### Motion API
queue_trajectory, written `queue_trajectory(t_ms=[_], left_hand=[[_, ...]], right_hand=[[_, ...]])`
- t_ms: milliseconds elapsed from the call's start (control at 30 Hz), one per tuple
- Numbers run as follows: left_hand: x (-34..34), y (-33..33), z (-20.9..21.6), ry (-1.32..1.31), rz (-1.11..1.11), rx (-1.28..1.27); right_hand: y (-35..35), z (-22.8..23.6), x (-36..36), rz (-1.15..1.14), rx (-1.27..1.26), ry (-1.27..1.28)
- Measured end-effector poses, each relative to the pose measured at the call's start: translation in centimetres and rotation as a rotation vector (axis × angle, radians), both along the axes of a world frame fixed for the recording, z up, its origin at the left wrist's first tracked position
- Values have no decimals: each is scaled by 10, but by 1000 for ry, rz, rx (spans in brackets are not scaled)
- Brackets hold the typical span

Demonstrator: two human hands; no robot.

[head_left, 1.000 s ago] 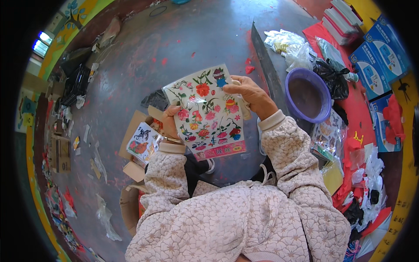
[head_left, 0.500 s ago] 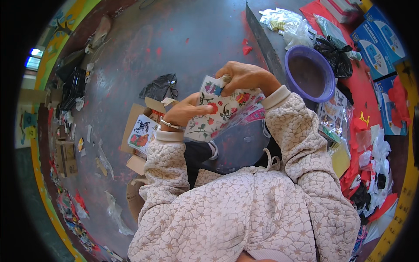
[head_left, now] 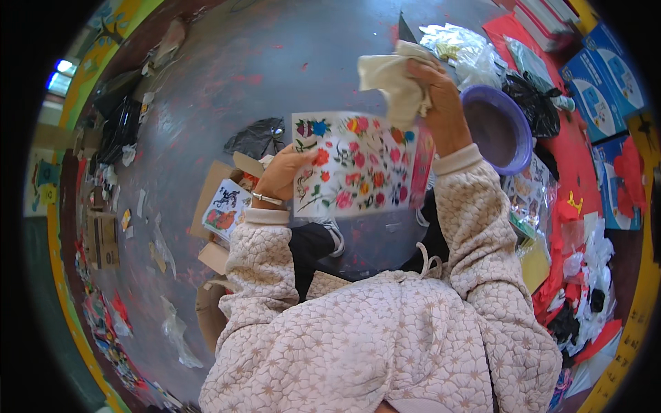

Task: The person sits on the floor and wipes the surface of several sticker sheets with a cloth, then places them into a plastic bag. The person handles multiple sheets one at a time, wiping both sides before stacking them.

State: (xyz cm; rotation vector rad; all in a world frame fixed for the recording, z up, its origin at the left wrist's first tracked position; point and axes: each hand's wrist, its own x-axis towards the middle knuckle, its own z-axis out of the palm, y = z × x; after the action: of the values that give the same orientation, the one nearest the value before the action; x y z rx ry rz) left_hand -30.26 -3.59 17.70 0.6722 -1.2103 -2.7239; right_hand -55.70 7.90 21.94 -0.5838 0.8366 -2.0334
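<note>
Flower-printed sheet (head_left: 358, 165) — pink-banded end rightward; cream cloth (head_left: 394, 82) — crumpled.

On the floor (head_left: 310, 76), the carton (head_left: 211, 188) stands left of the held sheet (head_left: 361, 165), a bag (head_left: 251, 138) just beyond the carton; the cloth (head_left: 391, 82) is beyond the sheet's right part, the basin (head_left: 525, 146) right of both.

No legible txt: ltrs on sheet (head_left: 358, 168), blue boxes (head_left: 596, 93), yellow wall (head_left: 633, 322) too blurry.

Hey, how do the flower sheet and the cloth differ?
The flower sheet is nearly flat, while the cloth is crumpled. The flower sheet is brightly printed; the cloth looks plain cream. The left hand holds the flower sheet, the right hand the cloth. Both are held.
</note>
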Motion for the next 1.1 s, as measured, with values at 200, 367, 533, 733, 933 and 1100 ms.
queue_trajectory(t_ms=[200,367,533,733,933,1100], left_hand=[[-17,10,-10,237,129,250],[-10,-23,-37,388,100,581],[10,-22,-3,391,387,457],[15,-34,0,657,407,335],[13,-29,-9,575,530,228],[12,-25,-16,494,513,178]], right_hand=[[-19,-17,47,-260,244,936],[-21,-48,132,-16,134,1249],[6,-50,115,581,371,1071],[14,-94,91,573,664,-296],[7,-57,73,497,73,-441],[13,-18,58,297,-100,-395]])
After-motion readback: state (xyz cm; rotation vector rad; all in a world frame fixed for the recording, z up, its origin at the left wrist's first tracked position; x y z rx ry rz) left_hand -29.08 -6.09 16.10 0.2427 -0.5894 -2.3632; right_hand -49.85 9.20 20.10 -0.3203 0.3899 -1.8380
